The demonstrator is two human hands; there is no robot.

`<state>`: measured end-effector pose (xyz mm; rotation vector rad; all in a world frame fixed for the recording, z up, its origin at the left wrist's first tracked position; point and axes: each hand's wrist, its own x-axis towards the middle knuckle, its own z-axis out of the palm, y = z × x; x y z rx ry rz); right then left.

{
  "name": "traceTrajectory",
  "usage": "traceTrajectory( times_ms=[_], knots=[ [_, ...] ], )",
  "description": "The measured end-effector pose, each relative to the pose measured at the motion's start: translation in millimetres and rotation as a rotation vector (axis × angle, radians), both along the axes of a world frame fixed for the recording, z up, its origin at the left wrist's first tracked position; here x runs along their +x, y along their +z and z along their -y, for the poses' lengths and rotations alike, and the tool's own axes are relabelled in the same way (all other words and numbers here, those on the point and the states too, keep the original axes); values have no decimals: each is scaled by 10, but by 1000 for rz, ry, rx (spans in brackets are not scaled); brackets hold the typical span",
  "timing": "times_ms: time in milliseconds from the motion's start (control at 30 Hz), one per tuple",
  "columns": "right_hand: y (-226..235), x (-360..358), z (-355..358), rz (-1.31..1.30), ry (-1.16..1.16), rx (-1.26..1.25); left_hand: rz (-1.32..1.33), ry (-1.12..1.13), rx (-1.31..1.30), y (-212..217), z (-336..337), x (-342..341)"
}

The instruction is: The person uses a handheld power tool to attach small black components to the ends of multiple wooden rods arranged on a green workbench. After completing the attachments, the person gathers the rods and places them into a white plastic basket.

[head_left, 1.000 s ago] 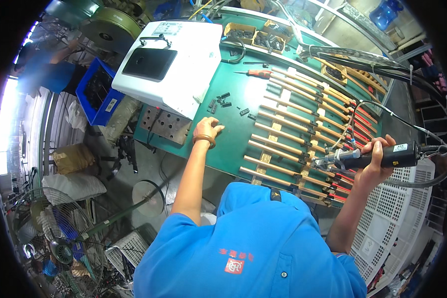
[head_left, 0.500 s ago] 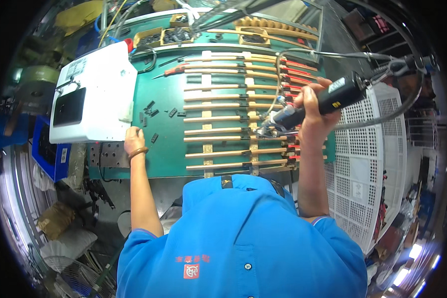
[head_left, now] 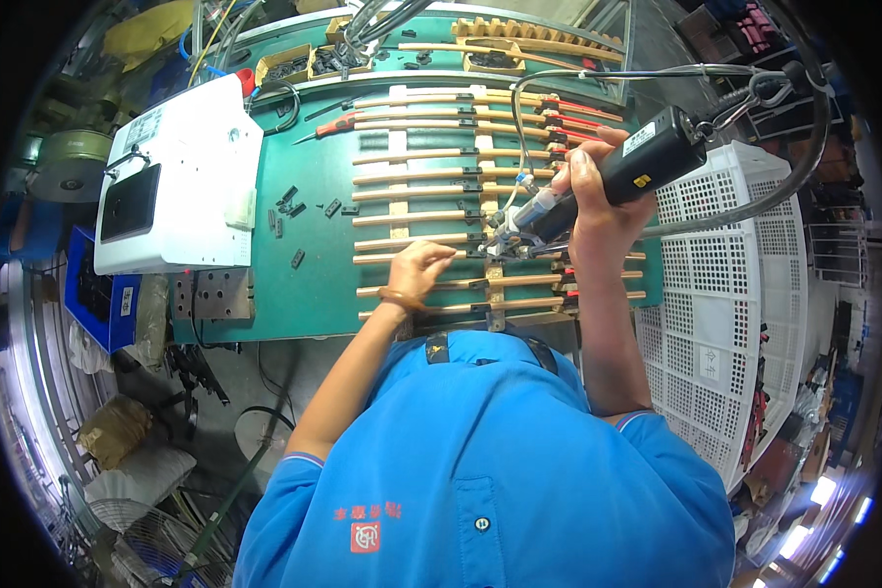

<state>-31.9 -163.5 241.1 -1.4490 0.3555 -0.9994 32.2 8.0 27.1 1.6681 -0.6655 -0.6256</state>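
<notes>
My right hand (head_left: 606, 191) is wrapped around a black power screwdriver (head_left: 652, 157). It slants down to the left, and its metal nose (head_left: 505, 235) sits over a black fitting on one of the wooden sticks (head_left: 412, 219). My left hand (head_left: 418, 269) is over the near sticks, just left of that nose. Its fingers are bunched together at a stick; what they hold, if anything, is hidden. Several sticks lie side by side across two upright-running support strips (head_left: 399, 227), each with black fittings, some with red parts at the right.
A white machine housing (head_left: 181, 176) stands at left on the green table (head_left: 309, 206). Loose black pieces (head_left: 286, 204) and a red-handled screwdriver (head_left: 338, 122) lie between it and the sticks. Boxes of black parts (head_left: 338, 61) are at the back. White crates (head_left: 701, 323) stand right; a cable (head_left: 755, 211) loops there.
My left hand has left the white housing's edge and moved right onto the sticks. The power screwdriver's nose has shifted slightly left and up in view, with my right hand still around the tool.
</notes>
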Motion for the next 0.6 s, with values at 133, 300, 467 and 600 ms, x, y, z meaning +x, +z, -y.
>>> traceTrajectory(
  times_ms=[133,300,467,600],
  knots=[
    [9,-37,14,0,4,15,380,-20,131,-5,280,-42],
    [-5,-138,72,-14,-17,2,773,-99,149,-77,344,-19],
    [-35,-192,126,-8,-28,-10,943,-163,109,-110,357,23],
    [-34,-175,115,5,-11,2,1075,-283,92,17,419,37]
  ],
)
